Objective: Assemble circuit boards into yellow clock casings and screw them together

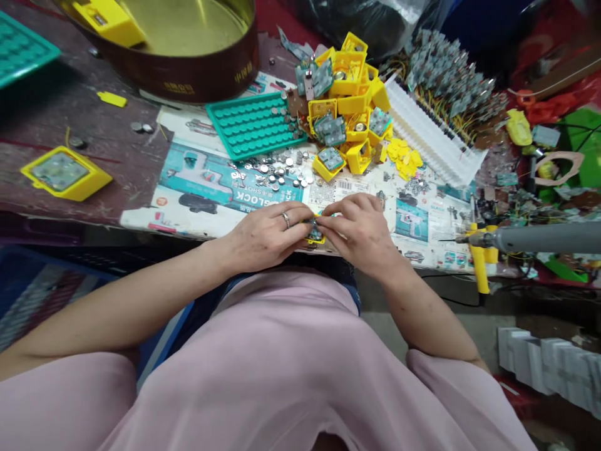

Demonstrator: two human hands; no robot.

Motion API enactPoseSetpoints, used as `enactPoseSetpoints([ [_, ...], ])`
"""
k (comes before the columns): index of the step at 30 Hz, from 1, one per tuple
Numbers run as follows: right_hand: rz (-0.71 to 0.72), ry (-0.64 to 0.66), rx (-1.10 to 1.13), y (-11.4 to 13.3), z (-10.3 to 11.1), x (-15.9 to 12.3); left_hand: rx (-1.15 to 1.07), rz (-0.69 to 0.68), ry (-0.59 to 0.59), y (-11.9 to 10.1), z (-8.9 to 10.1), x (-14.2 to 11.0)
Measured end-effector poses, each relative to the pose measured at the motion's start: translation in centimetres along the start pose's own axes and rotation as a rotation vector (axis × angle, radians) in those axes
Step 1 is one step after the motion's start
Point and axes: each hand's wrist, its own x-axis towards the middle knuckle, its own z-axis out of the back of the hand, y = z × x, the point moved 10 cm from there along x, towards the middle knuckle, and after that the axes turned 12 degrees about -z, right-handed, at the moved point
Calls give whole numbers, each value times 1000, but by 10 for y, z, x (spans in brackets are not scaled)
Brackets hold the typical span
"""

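My left hand, with a ring on one finger, and my right hand meet at the table's front edge, fingers pinched together on a small yellow case that shows between them. Most of the case is hidden by the fingers. Just beyond lie several loose silver button cells on a printed cardboard sheet. A pile of yellow cases with green circuit boards sits further back.
A teal cell tray lies left of the pile, a white ribbed rack with wired boards right of it. A round gold tin stands at the back left, another yellow case at the left. A grey electric screwdriver lies at the right edge.
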Motion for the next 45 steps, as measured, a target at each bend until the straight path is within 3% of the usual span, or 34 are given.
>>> enactPoseSetpoints([
  [11, 67, -41, 53, 10, 2, -18, -3, -37, 19, 0, 4, -8],
  [18, -93, 64, 299, -10, -10, -13, -122, 50, -18, 5, 2, -17],
  [23, 27, 38, 218, 2, -3, -12, -179, 111, 30, 11, -5, -18],
  [29, 150, 270, 179, 8, -6, 0, -334, 275, 82, 27, -16, -23],
  [33, 157, 337, 234, 5, -6, 8, -258, 190, 56, 19, -14, -23],
  [40, 152, 135, 113, 8, 4, -4, -95, 92, 11, 9, -5, -17],
  [45, 144, 97, 11, 13, 4, -9, -92, 63, -3, 8, -1, -11],
])
